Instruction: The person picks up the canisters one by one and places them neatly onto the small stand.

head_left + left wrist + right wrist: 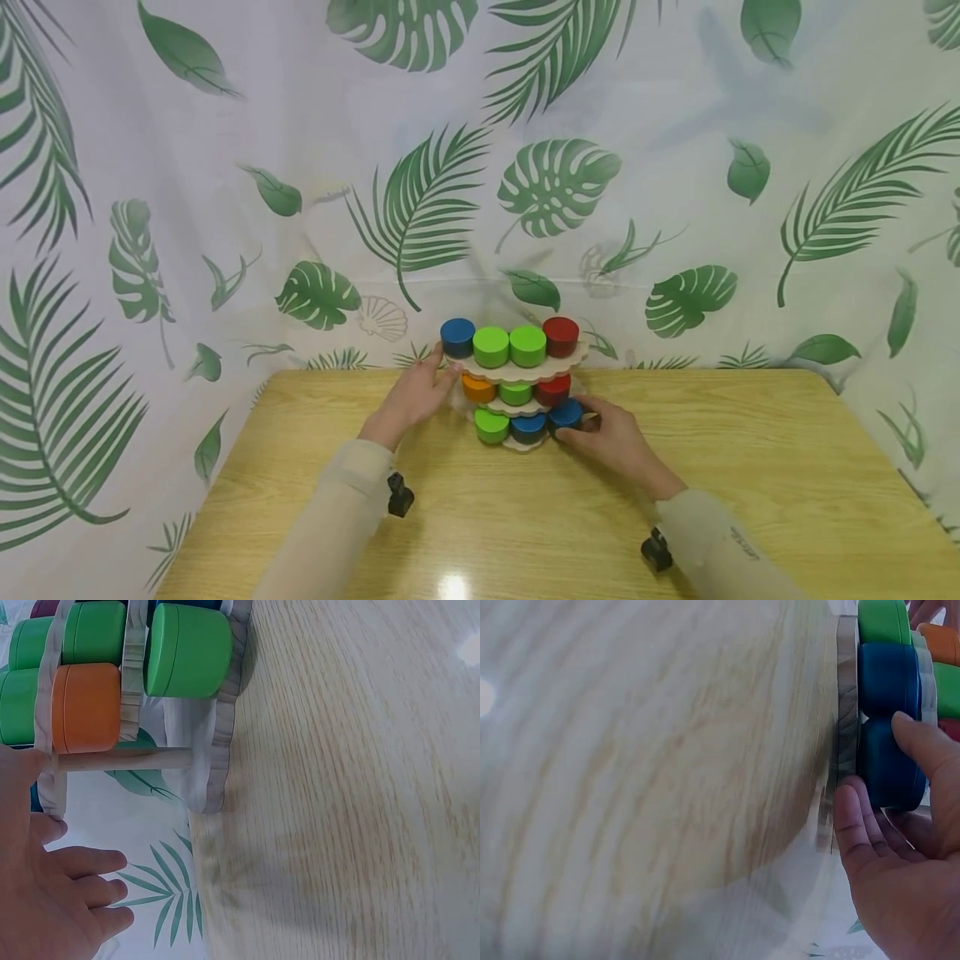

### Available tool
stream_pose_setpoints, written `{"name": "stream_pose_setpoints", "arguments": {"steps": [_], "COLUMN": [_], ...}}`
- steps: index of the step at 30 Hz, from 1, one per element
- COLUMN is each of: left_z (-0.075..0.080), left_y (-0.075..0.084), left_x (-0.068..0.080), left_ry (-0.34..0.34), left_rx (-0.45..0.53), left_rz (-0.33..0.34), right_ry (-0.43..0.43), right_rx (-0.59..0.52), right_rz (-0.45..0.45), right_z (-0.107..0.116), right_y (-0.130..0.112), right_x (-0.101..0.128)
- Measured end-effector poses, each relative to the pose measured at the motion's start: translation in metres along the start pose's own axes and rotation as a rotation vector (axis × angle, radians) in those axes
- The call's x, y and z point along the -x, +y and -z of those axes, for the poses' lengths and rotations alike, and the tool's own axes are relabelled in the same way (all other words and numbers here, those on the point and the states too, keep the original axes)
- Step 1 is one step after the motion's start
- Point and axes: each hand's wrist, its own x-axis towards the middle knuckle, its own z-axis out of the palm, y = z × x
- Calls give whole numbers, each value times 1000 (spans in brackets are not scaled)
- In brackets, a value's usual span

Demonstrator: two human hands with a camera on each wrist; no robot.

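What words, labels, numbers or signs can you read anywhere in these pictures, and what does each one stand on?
Grey print on the right sleeve: too small and blurred to read.
No text shows on the coloured discs, the wooden tiers, the table, the leaf-print curtain or the black wrist cameras.

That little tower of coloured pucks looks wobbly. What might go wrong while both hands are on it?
1. The right hand grips the blue wooden disc on the bottom tier; pulling it could jolt the three-tier wooden stand and shake its neighbours loose.
2. The left hand touches the top shelf's edge beside the blue top disc; a push there might tip the stand, which widens upward.
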Motion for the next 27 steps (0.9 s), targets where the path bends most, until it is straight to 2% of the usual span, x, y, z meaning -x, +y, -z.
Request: {"name": "stream_pose_setpoints", "arguments": {"steps": [15, 27], "left_z": [-3, -3], "left_y": [-1, -1], "left_x": [0, 0], "left_ry": [0, 2], "left_rx": [7, 22], "left_rz": [9, 15], "right_ry": [5, 14], "right_rx": [-24, -31], "right_rz": [-48, -52], "right_z": [-7, -9], "right_y": [4, 3], "right_x": [-6, -7]}}
